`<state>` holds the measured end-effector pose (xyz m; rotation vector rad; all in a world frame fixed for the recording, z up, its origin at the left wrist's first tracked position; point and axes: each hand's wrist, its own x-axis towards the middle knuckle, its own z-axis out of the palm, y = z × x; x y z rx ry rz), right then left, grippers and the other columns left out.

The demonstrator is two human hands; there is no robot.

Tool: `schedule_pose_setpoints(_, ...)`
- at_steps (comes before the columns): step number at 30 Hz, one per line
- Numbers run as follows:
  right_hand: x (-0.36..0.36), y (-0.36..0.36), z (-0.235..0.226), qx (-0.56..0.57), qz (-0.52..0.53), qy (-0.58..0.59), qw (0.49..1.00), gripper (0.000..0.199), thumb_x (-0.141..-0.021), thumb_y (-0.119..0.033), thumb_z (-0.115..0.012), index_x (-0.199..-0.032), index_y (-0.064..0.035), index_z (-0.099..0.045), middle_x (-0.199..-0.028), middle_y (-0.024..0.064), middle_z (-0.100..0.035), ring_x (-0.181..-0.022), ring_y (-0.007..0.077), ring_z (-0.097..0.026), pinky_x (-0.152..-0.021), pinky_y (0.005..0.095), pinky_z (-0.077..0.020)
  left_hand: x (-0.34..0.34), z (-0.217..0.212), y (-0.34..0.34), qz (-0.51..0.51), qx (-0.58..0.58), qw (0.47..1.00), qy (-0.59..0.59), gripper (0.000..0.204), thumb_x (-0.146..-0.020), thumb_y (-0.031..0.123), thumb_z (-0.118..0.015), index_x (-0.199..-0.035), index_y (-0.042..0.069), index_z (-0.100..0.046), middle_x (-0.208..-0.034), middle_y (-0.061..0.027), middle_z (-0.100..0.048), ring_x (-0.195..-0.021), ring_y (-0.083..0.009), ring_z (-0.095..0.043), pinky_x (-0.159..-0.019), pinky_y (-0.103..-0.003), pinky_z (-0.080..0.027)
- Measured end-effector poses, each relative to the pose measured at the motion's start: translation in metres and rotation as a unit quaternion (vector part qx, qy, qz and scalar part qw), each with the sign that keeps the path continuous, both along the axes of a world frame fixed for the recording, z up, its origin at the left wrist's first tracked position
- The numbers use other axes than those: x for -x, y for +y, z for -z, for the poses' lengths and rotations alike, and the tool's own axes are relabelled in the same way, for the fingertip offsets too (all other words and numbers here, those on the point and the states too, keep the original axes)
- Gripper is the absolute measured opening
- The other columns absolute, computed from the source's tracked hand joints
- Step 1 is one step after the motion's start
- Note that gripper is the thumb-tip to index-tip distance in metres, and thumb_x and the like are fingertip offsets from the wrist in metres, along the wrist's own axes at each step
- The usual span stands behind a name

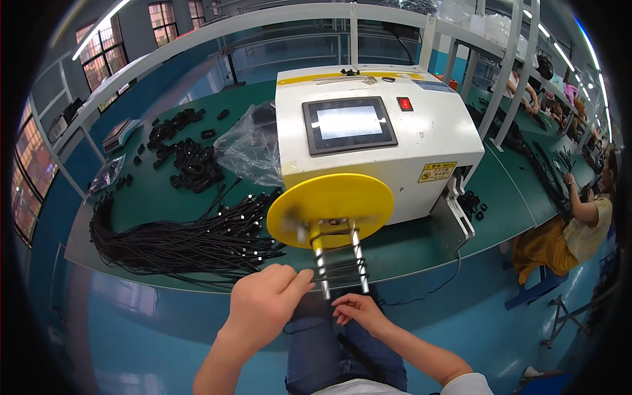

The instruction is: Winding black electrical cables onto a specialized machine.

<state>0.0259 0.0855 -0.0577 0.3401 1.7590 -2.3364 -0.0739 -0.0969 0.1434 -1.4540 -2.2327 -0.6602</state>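
Note:
My left hand (264, 304) is closed in a pinch beside the left metal post of a winding machine (378, 141). Black cable (345, 268) is looped around the two silver posts and reaches toward those fingertips; the exact grip is hidden by the hand. Just below the right post's tip is my right hand (360, 312), its fingers loosely bent and apart, with nothing visible between them. Behind the posts stands a round yellow disc (359, 197), partly smeared by motion. A thick bundle of black cables (171, 234) with pale connector ends lies on the table to the left.
Small black parts (191, 164) are heaped on the green table (217, 138) beside a clear plastic bag (250, 148). The white housing carries a screen (349, 124) and a red switch (405, 104). Another person (586, 217) sits at the right, handling black cables. Metal frame uprights (510, 85) rise behind.

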Motion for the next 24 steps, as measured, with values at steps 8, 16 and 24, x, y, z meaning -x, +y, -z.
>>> schedule_pose_setpoints(8,-0.002,0.001,-0.003,0.006,-0.007,-0.001,1.0,0.021,-0.091,-0.009,-0.053,-0.109,0.0,-0.059,-0.088,0.0082,-0.062,-0.073,0.0132,-0.062,-0.067,0.0241,-0.0514,-0.016,0.01,0.029,0.018,0.02,0.998,0.057,0.033,-0.065,0.007,-0.065,-0.097,0.0,-0.062,-0.074,-0.0029,-0.048,-0.068,-0.0158,-0.054,-0.05,-0.026,-0.044)
schedule_pose_setpoints(16,-0.008,0.012,-0.042,0.016,0.035,0.036,0.999,0.019,-0.091,-0.009,-0.054,-0.106,0.0009,-0.06,-0.088,0.0077,-0.063,-0.074,0.0134,-0.063,-0.067,0.0235,-0.051,-0.019,0.033,0.027,0.033,-0.108,0.993,0.041,0.032,-0.068,-0.001,-0.069,-0.099,-0.001,-0.065,-0.083,-0.0066,-0.055,-0.066,-0.0178,-0.058,-0.054,-0.025,-0.048)
schedule_pose_setpoints(24,-0.001,0.012,-0.14,-0.417,0.228,0.394,0.787,0.023,-0.075,0.009,-0.063,-0.096,-0.002,-0.065,-0.089,0.0069,-0.057,-0.06,0.012,-0.053,-0.056,0.0223,-0.0437,-0.008,0.065,0.017,0.047,-0.235,0.941,-0.24,0.023,-0.07,-0.012,-0.069,-0.092,-0.003,-0.067,-0.086,-0.0098,-0.058,-0.07,-0.0149,-0.061,-0.058,-0.024,-0.052)
